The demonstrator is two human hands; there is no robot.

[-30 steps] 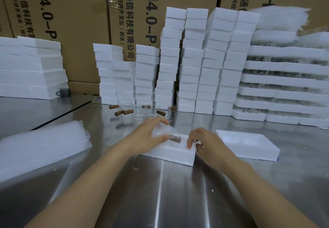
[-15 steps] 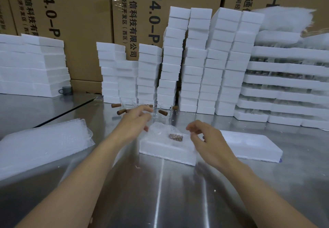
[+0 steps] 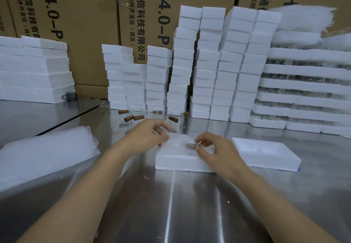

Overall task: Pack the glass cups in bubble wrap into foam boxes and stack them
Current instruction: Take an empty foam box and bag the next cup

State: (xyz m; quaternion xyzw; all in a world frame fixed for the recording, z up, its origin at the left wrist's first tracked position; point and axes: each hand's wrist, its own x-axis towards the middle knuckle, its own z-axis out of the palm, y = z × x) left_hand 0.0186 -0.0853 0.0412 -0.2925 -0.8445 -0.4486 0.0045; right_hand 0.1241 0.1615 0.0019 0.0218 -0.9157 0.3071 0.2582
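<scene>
Foam box (image 3: 182, 162) holds wrapped cup (image 3: 177, 143); right hand (image 3: 215, 152) fingers pinch it, left hand (image 3: 146, 137) fingers curled beside, grip unclear. Right of fingers, lid (image 3: 269, 160) off; bare cups (image 3: 136, 110) beyond fingers unpacked; stacking left.

Shiny steel table (image 3: 171, 204); tall brown printed cartons (image 3: 81, 18) behind; soft overhead glare

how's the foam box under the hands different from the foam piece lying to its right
The foam box holds a bubble-wrapped cup, which the right hand pinches; the foam piece shows bare recesses and nothing touches it. The foam box looks thicker, the foam piece flatter. Both are white foam lying flat on the metal table.
</scene>
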